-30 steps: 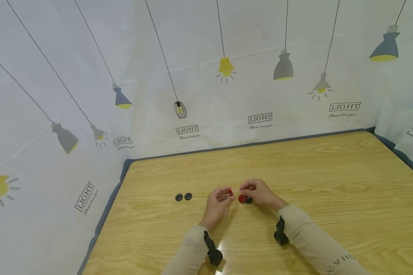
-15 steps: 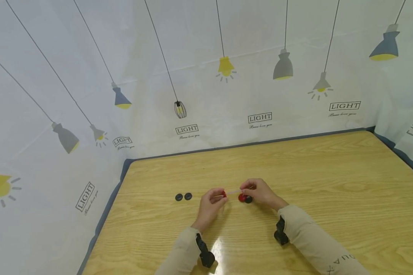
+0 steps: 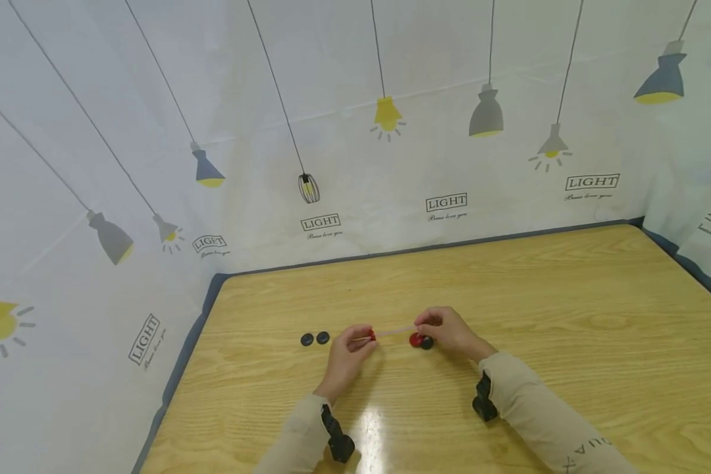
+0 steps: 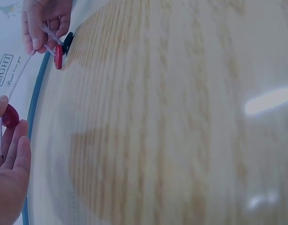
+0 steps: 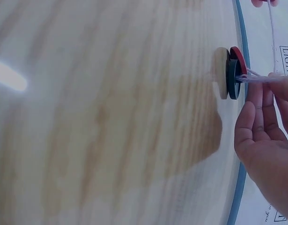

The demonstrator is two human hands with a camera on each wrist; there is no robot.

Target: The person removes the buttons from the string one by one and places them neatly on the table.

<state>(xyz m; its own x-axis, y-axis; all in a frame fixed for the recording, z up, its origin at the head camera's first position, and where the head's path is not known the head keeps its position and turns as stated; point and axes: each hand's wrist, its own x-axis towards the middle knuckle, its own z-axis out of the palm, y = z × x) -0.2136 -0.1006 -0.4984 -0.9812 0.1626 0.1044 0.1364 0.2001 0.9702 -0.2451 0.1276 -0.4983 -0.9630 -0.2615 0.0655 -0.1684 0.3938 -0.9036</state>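
Observation:
My left hand (image 3: pixel 346 359) pinches a red button (image 4: pixel 11 116) between thumb and fingers, with a pale string (image 4: pixel 19 77) passing through it. From there the string runs taut to my right hand (image 3: pixel 448 330), whose thumb and finger pinch it. Just below the right fingertips, a second red button (image 4: pixel 58 57) and a black button (image 5: pixel 234 78) hang close together on the string. The left wrist view shows the string's short tail (image 4: pixel 1 143) dangling past the left fingers.
Two black buttons (image 3: pixel 307 339) lie side by side on the wooden table (image 3: pixel 539 289), left of my left hand. A white curtain (image 3: pixel 379 158) printed with lamps surrounds the table's far and left edges. Each wrist carries a black camera (image 3: pixel 342 447).
My left hand has slid left with its red button, so the stretch of string between the hands is longer. The right hand and its two buttons have stayed almost still.

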